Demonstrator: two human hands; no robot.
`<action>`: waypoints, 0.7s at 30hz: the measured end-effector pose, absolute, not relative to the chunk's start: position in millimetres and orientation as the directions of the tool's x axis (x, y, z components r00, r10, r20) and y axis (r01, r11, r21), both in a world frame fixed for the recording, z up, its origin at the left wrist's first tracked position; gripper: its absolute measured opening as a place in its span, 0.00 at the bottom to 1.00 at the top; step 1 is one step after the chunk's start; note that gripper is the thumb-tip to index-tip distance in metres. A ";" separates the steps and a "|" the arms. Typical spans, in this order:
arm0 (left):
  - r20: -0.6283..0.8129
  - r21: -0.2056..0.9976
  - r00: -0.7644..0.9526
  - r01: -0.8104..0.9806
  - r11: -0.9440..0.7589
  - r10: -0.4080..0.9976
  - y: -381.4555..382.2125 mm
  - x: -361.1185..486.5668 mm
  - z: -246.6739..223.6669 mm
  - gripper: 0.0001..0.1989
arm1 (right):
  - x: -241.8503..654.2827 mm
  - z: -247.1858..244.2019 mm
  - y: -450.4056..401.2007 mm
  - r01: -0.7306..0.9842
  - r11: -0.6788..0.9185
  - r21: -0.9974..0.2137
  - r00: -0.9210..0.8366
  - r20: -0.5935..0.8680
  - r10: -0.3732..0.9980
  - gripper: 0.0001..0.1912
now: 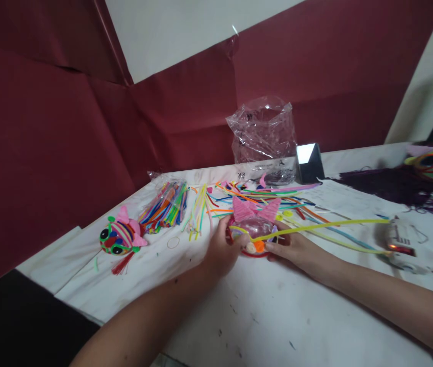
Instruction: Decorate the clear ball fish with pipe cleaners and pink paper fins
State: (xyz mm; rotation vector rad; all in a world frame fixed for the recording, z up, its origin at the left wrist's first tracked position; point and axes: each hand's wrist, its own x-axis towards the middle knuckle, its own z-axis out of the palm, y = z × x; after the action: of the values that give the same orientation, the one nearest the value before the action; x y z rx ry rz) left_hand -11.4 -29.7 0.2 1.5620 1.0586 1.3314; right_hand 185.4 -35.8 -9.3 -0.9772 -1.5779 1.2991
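In front of me is a clear plastic ball with two pink pipe-cleaner ears on top and an orange and a pale patch low on its near side. My left hand is wrapped around its left side, thumb on the front. On the other side my right hand grips it, thumb near the orange patch. A long yellow pipe cleaner lies across the ball's front and stretches to the right above my right hand. The far fingers of both hands are partly hidden.
A finished lion-like head sits left, beside a bundle of coloured pipe cleaners. Loose pipe cleaners lie behind the ball. A glue gun with a lit switch is at right. Clear bag and dark phone-like block stand behind.
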 end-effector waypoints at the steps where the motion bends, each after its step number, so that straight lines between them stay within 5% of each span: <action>1: 0.305 0.945 0.089 0.095 -0.313 0.948 -29.0 -12.2 0.9 0.27 | 185.9 -10.9 -35.0 0.059 0.153 -0.987 -0.336 0.125 0.934 0.33; 11: 0.271 0.958 0.126 0.057 -0.280 0.954 -31.2 -11.6 4.3 0.31 | 185.5 -11.8 -35.5 0.094 0.180 -0.979 -0.336 0.140 0.932 0.34; 21: 0.024 0.984 0.186 -0.179 0.010 0.982 -42.3 -5.7 22.1 0.36 | 183.2 -6.6 -38.3 0.272 0.187 -0.944 -0.218 0.129 0.967 0.31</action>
State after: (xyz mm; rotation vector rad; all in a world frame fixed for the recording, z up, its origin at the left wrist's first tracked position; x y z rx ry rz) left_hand -5.7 -42.3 22.1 1.1645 0.9373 1.1552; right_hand 183.2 -38.3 -6.6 -1.1947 -1.6470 1.0746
